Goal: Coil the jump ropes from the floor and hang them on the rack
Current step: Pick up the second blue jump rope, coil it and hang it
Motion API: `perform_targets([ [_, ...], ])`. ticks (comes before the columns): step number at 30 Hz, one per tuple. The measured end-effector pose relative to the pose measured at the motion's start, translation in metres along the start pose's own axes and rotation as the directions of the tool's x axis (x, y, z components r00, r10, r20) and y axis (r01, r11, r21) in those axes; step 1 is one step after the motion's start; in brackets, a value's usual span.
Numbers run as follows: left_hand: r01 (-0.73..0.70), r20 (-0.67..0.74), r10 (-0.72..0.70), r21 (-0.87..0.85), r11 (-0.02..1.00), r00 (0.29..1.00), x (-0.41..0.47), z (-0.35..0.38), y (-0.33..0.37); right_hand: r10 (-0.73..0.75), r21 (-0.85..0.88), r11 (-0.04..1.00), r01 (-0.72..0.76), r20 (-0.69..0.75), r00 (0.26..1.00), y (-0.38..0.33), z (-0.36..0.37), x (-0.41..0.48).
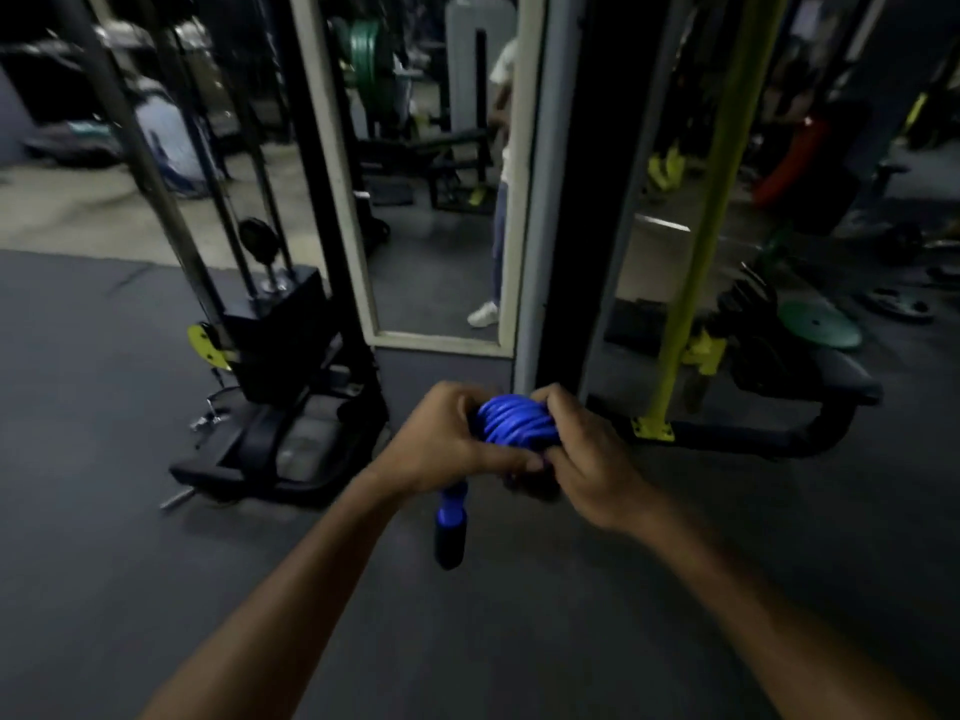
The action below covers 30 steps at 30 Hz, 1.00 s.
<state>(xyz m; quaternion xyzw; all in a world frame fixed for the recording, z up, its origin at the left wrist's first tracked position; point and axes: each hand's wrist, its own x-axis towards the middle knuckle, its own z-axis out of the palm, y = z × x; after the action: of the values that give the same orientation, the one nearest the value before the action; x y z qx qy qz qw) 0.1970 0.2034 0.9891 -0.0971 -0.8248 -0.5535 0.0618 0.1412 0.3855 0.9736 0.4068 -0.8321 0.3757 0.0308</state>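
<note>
A blue jump rope (513, 420) is wound into a tight bundle of several loops, held in the air in front of me above the grey floor. My left hand (447, 441) grips its left side and my right hand (587, 454) grips its right side, thumbs meeting underneath. One blue and black handle (450, 527) hangs down below my left hand. The other handle is hidden behind my right hand. No hanging rack can be made out in this dim, blurred view.
A black cable machine base (280, 407) stands on the floor to the left. A tall framed mirror (441, 200) leans ahead, reflecting a person. A yellow-green post (701, 241) and a black bench (810, 387) with a green weight plate (821, 324) lie to the right.
</note>
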Motion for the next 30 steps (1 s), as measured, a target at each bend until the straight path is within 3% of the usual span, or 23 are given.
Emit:
perform_targets([
  [7,-0.174,-0.259,0.251,0.289,0.942,0.933,0.047,-0.179,-0.012,-0.039,-0.027,0.999,0.038,-0.032,0.999,-0.078,0.030,0.192],
  [11,-0.169,-0.325,0.360,0.491,0.854,0.875,0.086,-0.258,-0.009,-0.043,0.038,0.998,0.042,0.004,0.999,-0.108,0.032,0.298],
  [16,-0.199,-0.363,0.377,0.441,0.875,0.852,0.159,-0.357,0.000,-0.085,0.109,0.990,0.088,-0.029,0.996,-0.126,0.028,0.428],
  [21,-0.243,-0.360,0.521,0.590,0.770,0.774,0.254,-0.458,0.013,-0.178,0.242,0.952,0.189,-0.067,0.982,-0.134,0.007,0.550],
  [25,-0.263,-0.381,0.569,0.611,0.747,0.729,0.337,-0.531,0.033,-0.222,0.303,0.918,0.256,-0.143,0.965,-0.144,-0.022,0.643],
  [30,-0.319,-0.370,0.652,0.648,0.691,0.662,0.423,-0.612,0.073,-0.289,0.257,0.895,0.365,-0.290,0.912,-0.162,-0.056,0.748],
])
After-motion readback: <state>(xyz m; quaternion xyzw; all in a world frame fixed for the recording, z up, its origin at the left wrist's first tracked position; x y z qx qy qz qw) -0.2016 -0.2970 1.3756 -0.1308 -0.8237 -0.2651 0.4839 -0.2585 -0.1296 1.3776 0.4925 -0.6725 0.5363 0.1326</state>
